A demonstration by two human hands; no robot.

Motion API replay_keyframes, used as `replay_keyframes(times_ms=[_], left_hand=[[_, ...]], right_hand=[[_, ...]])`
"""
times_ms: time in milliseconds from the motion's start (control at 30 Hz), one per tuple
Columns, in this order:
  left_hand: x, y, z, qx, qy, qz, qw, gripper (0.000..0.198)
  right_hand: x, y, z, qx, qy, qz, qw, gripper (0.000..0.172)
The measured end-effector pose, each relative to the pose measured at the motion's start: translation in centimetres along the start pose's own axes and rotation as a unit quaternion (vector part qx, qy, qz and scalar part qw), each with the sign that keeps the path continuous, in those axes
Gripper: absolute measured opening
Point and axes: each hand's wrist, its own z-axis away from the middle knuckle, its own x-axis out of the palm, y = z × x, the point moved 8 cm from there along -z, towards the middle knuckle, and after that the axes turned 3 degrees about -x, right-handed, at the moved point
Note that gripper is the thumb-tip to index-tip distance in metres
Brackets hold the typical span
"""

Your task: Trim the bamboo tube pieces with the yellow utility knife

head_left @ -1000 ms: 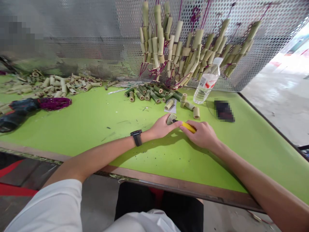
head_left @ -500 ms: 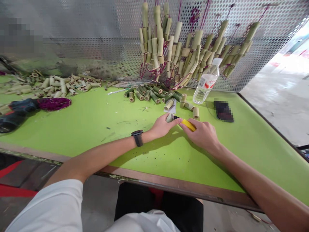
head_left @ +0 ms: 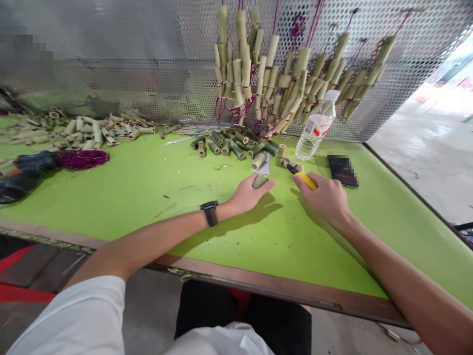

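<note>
Between the thumb and fingers of my left hand (head_left: 248, 194) is a short bamboo tube (head_left: 260, 181), pale green, held just above the table. My right hand (head_left: 325, 195) is wrapped round the yellow handle of a utility knife (head_left: 307, 181). Its dark blade points up and left, apart from the tube. Just beyond my hands, a pale bamboo piece (head_left: 258, 160) lies on a small white paper (head_left: 265, 170). A few more pale pieces (head_left: 281, 150) stand or lie near the knife tip, one partly hidden behind it.
Green bamboo tubes (head_left: 225, 145) lie behind my hands. A water bottle (head_left: 317, 128) and a phone (head_left: 343, 170) are at right. Bamboo strings (head_left: 242, 54) hang on the mesh panel (head_left: 148, 74). At left are pale pieces (head_left: 96, 132), purple cord (head_left: 84, 159) and a power drill (head_left: 29, 170).
My right hand has drawn the knife away to the right, off the bamboo tube. My left hand stays nearly in place, with more of the tube now visible.
</note>
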Motion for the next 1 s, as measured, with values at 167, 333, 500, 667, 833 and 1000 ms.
replay_keyframes(times_ms=[167, 333, 500, 667, 833, 1000], left_hand=[[0.5, -1.2, -0.2, -0.073, -0.054, 0.098, 0.991, 0.044], [0.6, -1.4, -0.4, -0.110, -0.072, 0.179, 0.975, 0.027], [0.8, -1.5, -0.5, -0.109, -0.099, 0.205, 0.968, 0.022], [0.7, -1.6, -0.7, -0.082, -0.112, 0.206, 0.969, 0.020], [0.6, -1.4, -0.7, -0.079, -0.103, 0.194, 0.972, 0.019], [0.4, -1.5, -0.7, -0.080, -0.088, 0.188, 0.975, 0.024]], right_hand=[[0.9, -1.4, 0.4, -0.037, -0.051, -0.013, 0.998, 0.082], [1.7, -3.1, 1.2, -0.072, -0.080, -0.025, 0.994, 0.078], [1.7, -2.9, 1.2, -0.074, -0.091, -0.022, 0.993, 0.075], [1.7, -2.9, 1.2, -0.077, -0.090, -0.022, 0.993, 0.074], [1.6, -3.0, 1.2, -0.076, -0.084, -0.024, 0.993, 0.075], [1.4, -3.1, 1.2, -0.081, -0.075, -0.023, 0.994, 0.072]])
